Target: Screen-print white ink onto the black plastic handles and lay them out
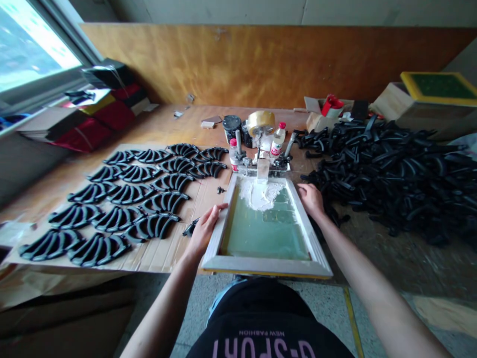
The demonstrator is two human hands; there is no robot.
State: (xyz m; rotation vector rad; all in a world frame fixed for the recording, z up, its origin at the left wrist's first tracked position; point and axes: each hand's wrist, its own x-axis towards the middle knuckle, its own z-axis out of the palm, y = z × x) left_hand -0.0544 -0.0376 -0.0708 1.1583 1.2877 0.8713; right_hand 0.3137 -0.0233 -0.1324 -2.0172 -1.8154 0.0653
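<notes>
A screen-printing frame [266,263] with a pale wooden border and green mesh [263,233] lies before me. White paste [261,195] is smeared over the mesh's far end, below a clamp bar [261,171]. My left hand [205,227] is at the frame's left side, fingertips touching the border. A black plastic part [191,227] sticks out past its outer side, seemingly in the curled fingers. Close by the right border is my right hand [312,200], fingers bent together; what they hold, if anything, is hidden. A small black piece [221,190] lies left of the frame.
Rows of curved black parts [115,219] cover cardboard [201,194] on the left. A large heap of black parts [402,179] fills the right. Behind the frame stand red-capped bottles [278,141], a dark tub [231,128] and a tape roll [261,122]. Boxes [395,107] stand at the back right.
</notes>
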